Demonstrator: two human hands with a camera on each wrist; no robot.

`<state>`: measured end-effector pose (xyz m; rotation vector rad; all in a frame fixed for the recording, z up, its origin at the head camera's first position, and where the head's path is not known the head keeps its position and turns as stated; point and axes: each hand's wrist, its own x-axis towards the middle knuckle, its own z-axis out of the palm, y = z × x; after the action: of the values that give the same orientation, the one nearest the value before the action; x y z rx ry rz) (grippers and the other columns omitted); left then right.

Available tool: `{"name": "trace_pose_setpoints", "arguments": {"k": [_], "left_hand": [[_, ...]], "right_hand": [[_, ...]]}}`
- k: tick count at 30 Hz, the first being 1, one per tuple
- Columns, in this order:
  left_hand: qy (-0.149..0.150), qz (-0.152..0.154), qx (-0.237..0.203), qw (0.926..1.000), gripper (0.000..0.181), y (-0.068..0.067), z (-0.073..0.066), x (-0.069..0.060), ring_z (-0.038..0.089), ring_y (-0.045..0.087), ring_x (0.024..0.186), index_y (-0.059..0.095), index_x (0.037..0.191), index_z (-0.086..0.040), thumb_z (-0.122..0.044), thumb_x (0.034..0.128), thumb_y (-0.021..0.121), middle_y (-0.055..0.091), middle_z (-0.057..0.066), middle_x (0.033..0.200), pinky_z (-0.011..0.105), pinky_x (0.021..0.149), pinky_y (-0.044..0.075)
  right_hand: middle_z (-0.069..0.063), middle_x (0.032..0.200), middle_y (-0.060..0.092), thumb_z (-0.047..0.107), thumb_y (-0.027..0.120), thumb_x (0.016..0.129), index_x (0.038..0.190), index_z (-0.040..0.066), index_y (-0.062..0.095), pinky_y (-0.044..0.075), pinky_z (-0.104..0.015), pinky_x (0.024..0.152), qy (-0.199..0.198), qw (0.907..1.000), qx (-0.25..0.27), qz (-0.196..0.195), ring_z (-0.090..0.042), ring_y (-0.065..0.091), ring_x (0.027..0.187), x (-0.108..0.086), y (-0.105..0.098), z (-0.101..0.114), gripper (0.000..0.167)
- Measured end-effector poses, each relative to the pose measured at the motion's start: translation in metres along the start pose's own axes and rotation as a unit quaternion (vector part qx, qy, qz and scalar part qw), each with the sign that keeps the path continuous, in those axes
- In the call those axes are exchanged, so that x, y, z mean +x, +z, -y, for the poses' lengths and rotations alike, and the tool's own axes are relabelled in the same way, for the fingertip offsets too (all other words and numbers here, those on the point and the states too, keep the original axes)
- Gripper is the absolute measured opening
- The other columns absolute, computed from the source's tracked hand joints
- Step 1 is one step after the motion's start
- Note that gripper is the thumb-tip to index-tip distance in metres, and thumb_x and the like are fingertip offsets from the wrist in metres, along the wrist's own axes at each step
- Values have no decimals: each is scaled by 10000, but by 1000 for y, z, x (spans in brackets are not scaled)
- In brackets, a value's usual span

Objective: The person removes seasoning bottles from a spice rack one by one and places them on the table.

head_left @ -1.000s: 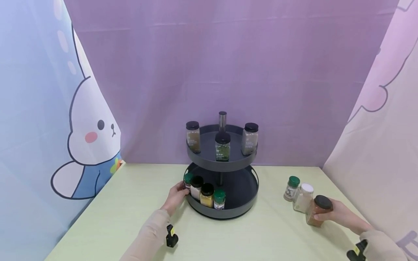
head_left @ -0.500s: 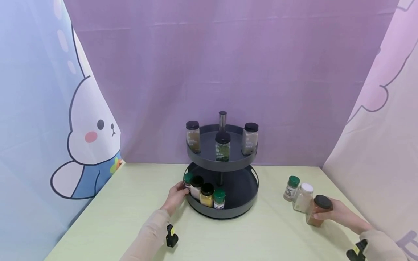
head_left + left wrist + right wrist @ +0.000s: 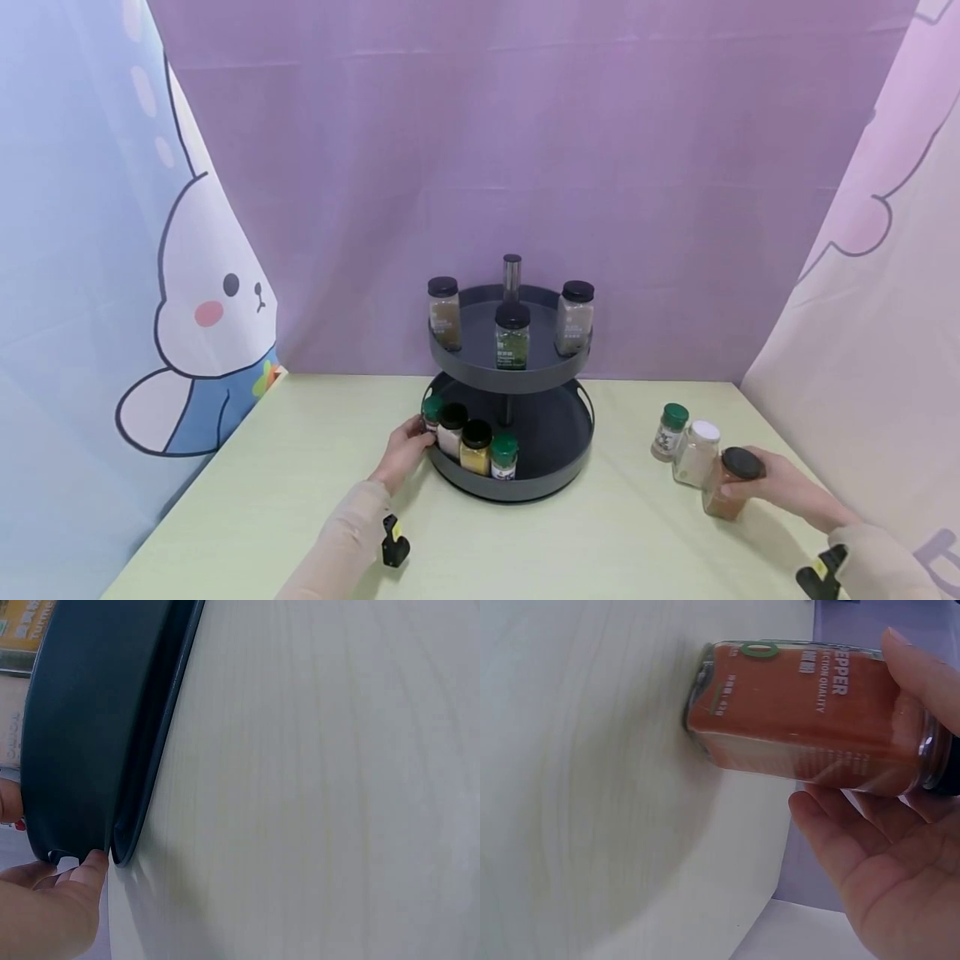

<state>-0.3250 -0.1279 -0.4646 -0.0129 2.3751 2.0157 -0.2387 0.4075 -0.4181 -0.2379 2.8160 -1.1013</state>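
Currently, clear square jar of red-brown powder, black lid [image 3: 802, 712]: right side of pale table [image 3: 615, 550]; base contact unclear.
Handling: probably stiff, smooth, slippery, fairly light; breakable if glass. Best hold: upper body, below lid.
Right hand [image 3: 782, 487]: thumb and fingers pinch jar's upper sides.
Left hand [image 3: 402, 455]: thumb and fingers pinch rim of dark grey round lower tray [image 3: 543, 487].
Lower tray: two green-capped jars [image 3: 504, 460], black-capped jar of pale powder [image 3: 450, 442], black-capped jar of yellow powder [image 3: 475, 460].
Dark grey round upper tray [image 3: 510, 382]: three clear black-lidded jars [image 3: 512, 346]; brown, green, greyish contents.
Beside jar: white-capped clear jar [image 3: 696, 461], pale contents; green-capped labelled jar [image 3: 666, 439].
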Motion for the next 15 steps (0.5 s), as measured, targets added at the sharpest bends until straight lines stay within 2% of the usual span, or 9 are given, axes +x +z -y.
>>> {"name": "trace_pose_setpoints", "arguments": {"k": [3,9,15], "left_hand": [[27,-2,-21,10000,561,0,0,0,376,393,1263,262,1399,80,-46,888,458,365,289,1382,457,1032,378],[6,-49,-47,10000,565,0,2,2,368,400,1262,276,1395,77,-39,875,467,372,282,1382,449,1032,381],[59,-75,-16,10000,570,0,2,3,373,399,1262,283,1389,83,-40,867,475,371,294,1378,451,1034,377]], "right_hand": [[-124,1039,622,230,699,792,1160,-78,508,461,-316,756,27,9999,-130,-105,24,535,855,1,-2,3,516],[-248,1128,591,259,699,793,1238,-108,454,486,-383,767,96,9986,-455,-266,-184,565,957,1,-6,9,627],[-303,1160,550,233,675,816,1272,-135,397,495,-292,744,1,9993,-309,-201,-247,584,970,-1,-10,14,649]]}}
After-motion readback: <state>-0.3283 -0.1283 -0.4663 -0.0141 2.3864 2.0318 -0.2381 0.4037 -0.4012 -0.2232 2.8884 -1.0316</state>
